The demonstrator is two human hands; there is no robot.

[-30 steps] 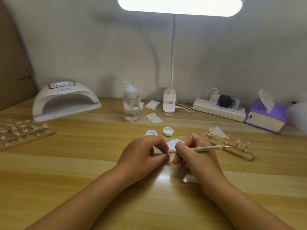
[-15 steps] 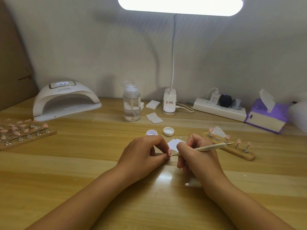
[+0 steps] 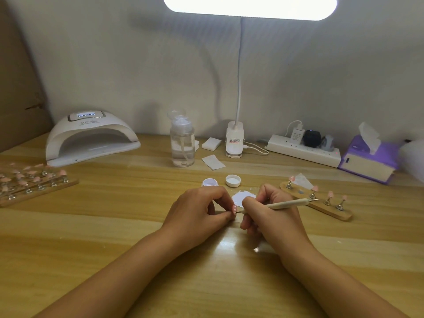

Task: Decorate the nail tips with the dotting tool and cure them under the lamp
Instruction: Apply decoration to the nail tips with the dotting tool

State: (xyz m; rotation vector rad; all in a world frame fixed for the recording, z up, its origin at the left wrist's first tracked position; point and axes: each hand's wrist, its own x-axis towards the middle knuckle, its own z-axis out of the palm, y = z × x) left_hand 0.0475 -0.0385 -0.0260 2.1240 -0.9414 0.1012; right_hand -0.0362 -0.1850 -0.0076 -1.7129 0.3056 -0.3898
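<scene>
Left hand (image 3: 197, 212) pinching glossy pink nail tip (image 3: 234, 209); right hand (image 3: 273, 219) gripping slim wooden dotting tool (image 3: 286, 204).

Your curing lamp (image 3: 91, 137) sits at the worktop's (image 3: 91, 237) back left, a rack of nail tips (image 3: 34, 182) before it at the left edge. The bottle (image 3: 182, 143) and desk lamp (image 3: 234, 143) stand mid-back, the power strip (image 3: 302, 151) and tissue box (image 3: 369, 161) toward the back right. Another rack (image 3: 319, 204) lies right of your hands, an open jar (image 3: 210, 182) and its lid (image 3: 232, 180) just behind them
</scene>
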